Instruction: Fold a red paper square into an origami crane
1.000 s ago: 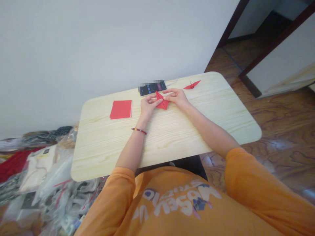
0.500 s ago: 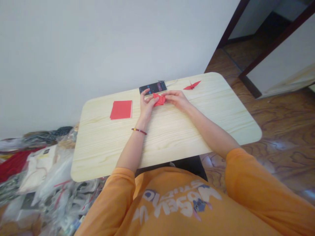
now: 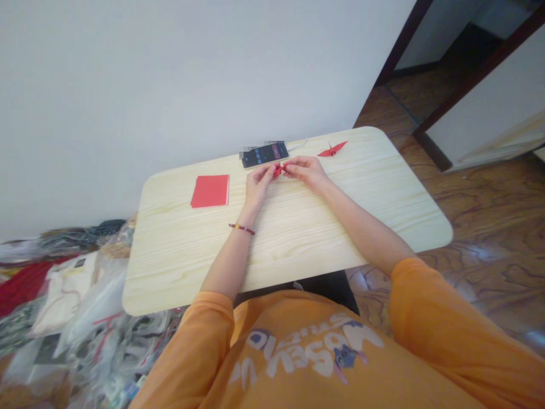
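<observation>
A small folded red paper piece (image 3: 278,169) is pinched between both hands near the far edge of the light wooden table (image 3: 298,227). My left hand (image 3: 258,183), with a beaded bracelet on the wrist, grips its left side with closed fingers. My right hand (image 3: 307,170) grips its right side, fingers pressed together. Most of the paper is hidden by the fingers. A stack of flat red paper squares (image 3: 210,190) lies to the left of my left hand. A finished red paper crane (image 3: 332,149) sits at the far right of the table.
A dark phone (image 3: 264,154) with a lit screen lies just beyond my hands, with a white cable (image 3: 298,144) at its right. Piled bags and cloth (image 3: 63,295) fill the floor on the left. A wood floor and a doorway (image 3: 447,68) are on the right.
The red paper showed as a wide pointed shape a second ago; now it is folded much smaller and mostly covered by my fingertips. Both hands have drawn closer together.
</observation>
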The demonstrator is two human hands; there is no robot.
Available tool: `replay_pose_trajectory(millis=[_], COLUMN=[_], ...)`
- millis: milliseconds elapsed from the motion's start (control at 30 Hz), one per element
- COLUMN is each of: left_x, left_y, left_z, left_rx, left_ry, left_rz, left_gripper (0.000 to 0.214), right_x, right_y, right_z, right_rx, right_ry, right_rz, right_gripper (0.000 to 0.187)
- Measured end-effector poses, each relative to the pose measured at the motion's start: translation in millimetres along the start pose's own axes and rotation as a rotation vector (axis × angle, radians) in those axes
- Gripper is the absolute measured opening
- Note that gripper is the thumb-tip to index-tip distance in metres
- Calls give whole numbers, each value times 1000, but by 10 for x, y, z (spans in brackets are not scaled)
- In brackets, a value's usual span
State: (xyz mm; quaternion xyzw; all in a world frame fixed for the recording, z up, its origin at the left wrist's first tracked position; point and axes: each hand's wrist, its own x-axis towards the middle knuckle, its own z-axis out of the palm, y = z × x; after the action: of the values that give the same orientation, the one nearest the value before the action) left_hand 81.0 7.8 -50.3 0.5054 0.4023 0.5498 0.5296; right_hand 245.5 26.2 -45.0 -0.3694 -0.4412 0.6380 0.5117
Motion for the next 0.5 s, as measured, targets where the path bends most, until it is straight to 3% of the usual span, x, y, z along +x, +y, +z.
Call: replay_pose_trajectory(millis=[333, 500], left_x=[-26, -36], left_y=[33, 62], left_z=[36, 48], left_rx=[-62, -70], left_ry=[20, 30], left_rz=[-101, -141], left_gripper=[41, 42], right_x=[35, 19], right_y=[50, 32], right_z=[-25, -8], right_rx=[-50, -46], right_ry=[99, 89], right_rz=[-60, -56], right_gripper=[36, 39])
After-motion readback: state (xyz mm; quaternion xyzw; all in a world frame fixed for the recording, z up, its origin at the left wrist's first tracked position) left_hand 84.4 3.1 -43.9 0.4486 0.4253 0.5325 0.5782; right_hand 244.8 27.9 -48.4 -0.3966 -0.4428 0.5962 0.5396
